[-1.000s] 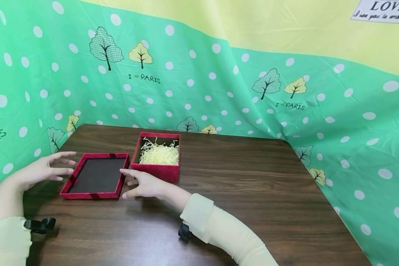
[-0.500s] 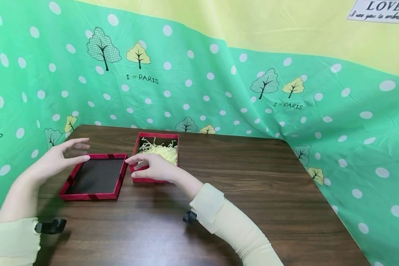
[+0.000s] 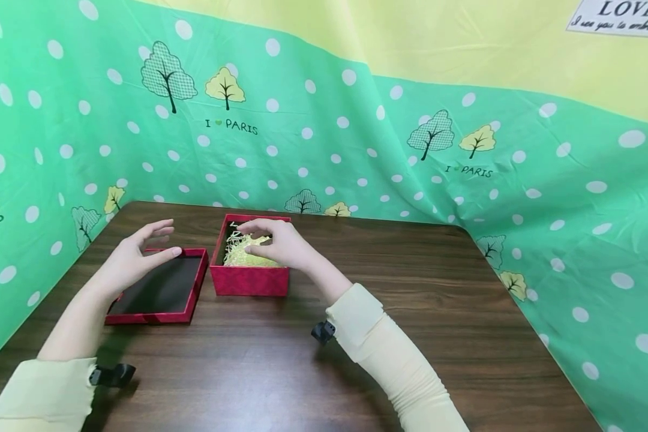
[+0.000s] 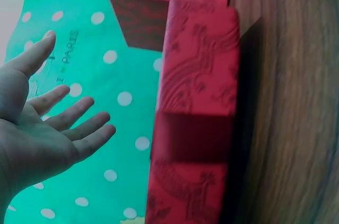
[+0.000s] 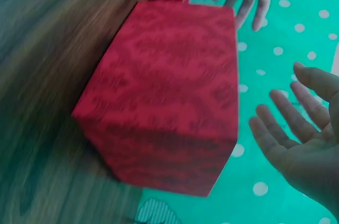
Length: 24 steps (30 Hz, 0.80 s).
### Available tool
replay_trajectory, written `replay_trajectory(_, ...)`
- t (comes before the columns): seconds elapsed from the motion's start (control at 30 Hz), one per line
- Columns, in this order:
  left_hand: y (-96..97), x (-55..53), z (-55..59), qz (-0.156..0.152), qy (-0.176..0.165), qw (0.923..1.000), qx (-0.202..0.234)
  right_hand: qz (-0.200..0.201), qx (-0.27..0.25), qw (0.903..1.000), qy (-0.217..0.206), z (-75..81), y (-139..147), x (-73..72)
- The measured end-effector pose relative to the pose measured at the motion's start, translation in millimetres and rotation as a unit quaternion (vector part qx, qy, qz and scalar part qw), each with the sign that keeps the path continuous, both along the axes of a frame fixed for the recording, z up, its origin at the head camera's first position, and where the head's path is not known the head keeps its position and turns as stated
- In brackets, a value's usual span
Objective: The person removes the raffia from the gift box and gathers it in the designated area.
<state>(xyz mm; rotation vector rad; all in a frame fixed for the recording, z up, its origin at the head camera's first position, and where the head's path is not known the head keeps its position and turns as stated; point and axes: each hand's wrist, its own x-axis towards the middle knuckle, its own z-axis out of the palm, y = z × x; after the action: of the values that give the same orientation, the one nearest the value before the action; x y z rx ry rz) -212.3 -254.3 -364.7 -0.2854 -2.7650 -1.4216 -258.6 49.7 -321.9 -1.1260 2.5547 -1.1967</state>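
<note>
A red patterned box, filled with pale yellow shredded paper, stands towards the back left of the table. To its left lies a shallow red lid, its dark inside facing up. My left hand hovers over the lid's far left part, fingers spread and holding nothing. Over the box opening is my right hand, loosely bent and without anything in it; the head view does not show whether it touches the paper. In the right wrist view that hand appears apart from the box wall.
The brown wooden table reaches far to the right of the box. Behind and beside it hangs a green and yellow dotted cloth. Dark wrist cameras project from both pale sleeves.
My left hand has moved from beside the lid rightwards to above it. The right hand has gone from between lid and box up and right to over the box. Lid and box stay put.
</note>
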Motion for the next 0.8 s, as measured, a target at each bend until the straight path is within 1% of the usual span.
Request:
replay_trajectory(0.17, 11.6, -2.3, -5.8, -0.002, -0.007, 0.9995, 0.031, -0.023, 0.020, 0.9984, 0.047, -4.5, 9, -12.4)
replay_trajectory(0.3, 24.7, -4.3, -8.9, -0.008, -0.015, 0.9979, 0.062, -0.026, 0.045, 0.9964, 0.067, -9.1, 12, -18.2)
replay_trajectory(0.4, 34.9, -6.5, -11.8, -0.014, -0.025, 0.9966, 0.078, -0.018, 0.060, 0.9951, 0.076, -12.4, 13, -21.1)
replay_trajectory(0.53, 46.1, -9.6, -14.5, -0.023, -0.037, 0.9963, 0.074, 0.000, 0.082, 0.9924, 0.092, -16.7, 13, -26.0)
replay_trajectory(0.7, 57.0, -15.2, -18.6, -0.041, -0.053, 0.9953, 0.070, 0.025, 0.119, 0.9852, 0.121, -23.0, 13, -36.4)
replay_trajectory(0.8, 61.6, -19.0, -21.9, -0.050, -0.058, 0.9949, 0.067, 0.040, 0.139, 0.9815, 0.126, -26.1, 13, -42.3)
